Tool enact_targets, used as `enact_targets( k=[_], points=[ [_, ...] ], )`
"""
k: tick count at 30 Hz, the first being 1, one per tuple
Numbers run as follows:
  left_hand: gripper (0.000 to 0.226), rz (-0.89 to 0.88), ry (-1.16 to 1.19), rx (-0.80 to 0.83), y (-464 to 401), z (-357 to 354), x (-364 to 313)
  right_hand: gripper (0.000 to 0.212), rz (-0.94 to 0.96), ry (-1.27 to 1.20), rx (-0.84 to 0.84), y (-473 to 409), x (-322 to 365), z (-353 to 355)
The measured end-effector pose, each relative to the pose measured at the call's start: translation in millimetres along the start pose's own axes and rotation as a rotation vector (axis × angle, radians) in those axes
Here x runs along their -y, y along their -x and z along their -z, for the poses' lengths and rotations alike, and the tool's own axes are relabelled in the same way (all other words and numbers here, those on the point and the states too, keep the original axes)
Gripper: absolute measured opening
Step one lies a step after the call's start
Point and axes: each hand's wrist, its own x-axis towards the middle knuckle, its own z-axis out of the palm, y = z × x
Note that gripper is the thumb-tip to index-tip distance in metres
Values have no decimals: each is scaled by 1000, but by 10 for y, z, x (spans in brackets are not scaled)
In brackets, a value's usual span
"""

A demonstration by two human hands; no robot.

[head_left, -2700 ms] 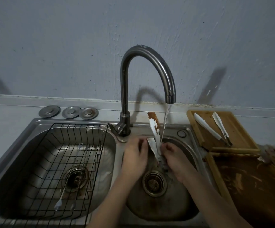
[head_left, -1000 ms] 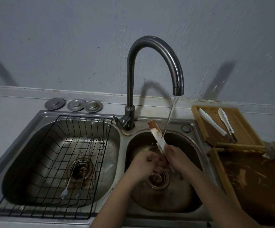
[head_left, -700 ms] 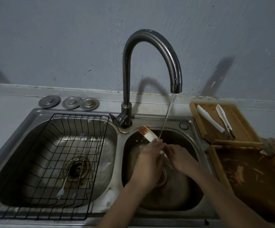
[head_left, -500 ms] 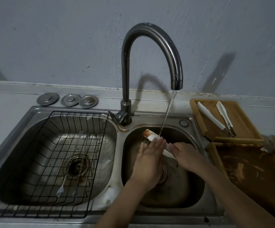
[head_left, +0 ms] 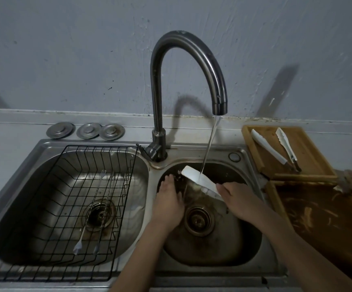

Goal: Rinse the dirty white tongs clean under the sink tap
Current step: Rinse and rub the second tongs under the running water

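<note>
White tongs [head_left: 200, 180] lie slanted over the right sink basin [head_left: 244, 247], with the wide tip up-left under the running water [head_left: 209, 144] from the dark curved tap [head_left: 192, 51]. The visible tip looks white, with no brown on it. My right hand [head_left: 240, 199] grips the tongs' lower end. Just left of the tip, my left hand [head_left: 168, 199] is flat with fingers extended and holds nothing. Brownish water lies around the drain [head_left: 199, 220].
A black wire rack [head_left: 65, 207] with utensils sits in the left basin. Three metal drain lids [head_left: 86, 130] rest behind it. At the right, a wooden tray [head_left: 309, 165] holds another pair of white tongs [head_left: 276, 150]; a brown-smeared tray [head_left: 328, 224] lies in front.
My left hand came off the tongs' tip and moved left. The brown smear seen on the tip earlier is gone; the tip now shows white under the stream.
</note>
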Motion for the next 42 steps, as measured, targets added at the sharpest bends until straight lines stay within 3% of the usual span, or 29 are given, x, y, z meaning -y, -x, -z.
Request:
enact_targets(
  k=[4,10,12,16,18,21,24,27,30,34,37,42],
  points=[
    [53,-290,-40,29,23,21,-133,41,15,-1,58,52,25,11],
    [53,24,-103,248,-134,60,33,39,5,17,27,159,-54,3],
    [48,70,156,206,-127,55,15,38,20,19,-7,182,-79,5],
    [30,297,927,178,-41,78,-191,34,37,42,21,202,-57,-35],
    [24,417,1135,156,-44,104,-241,32,49,7,33,222,-30,-60],
    [20,423,1097,57,-84,99,-243,26,79,-32,-10,238,-44,-80],
    [10,293,1153,41,-62,118,-265,16,92,-103,-158,224,-116,-96],
    [9,174,1129,10,-63,141,-289,26,30,-203,-249,208,-167,-74],
    [9,101,1125,-32,-66,151,-330,29,-105,-480,-185,191,-192,-31],
    [12,30,1146,-43,-78,169,-357,31,-409,-826,58,190,-180,118],
    [15,26,1091,17,-91,171,-365,24,-434,-677,174,194,-189,150],
    [19,144,1044,53,-131,132,-335,27,-363,-460,-102,91,-320,34]
  ],
)
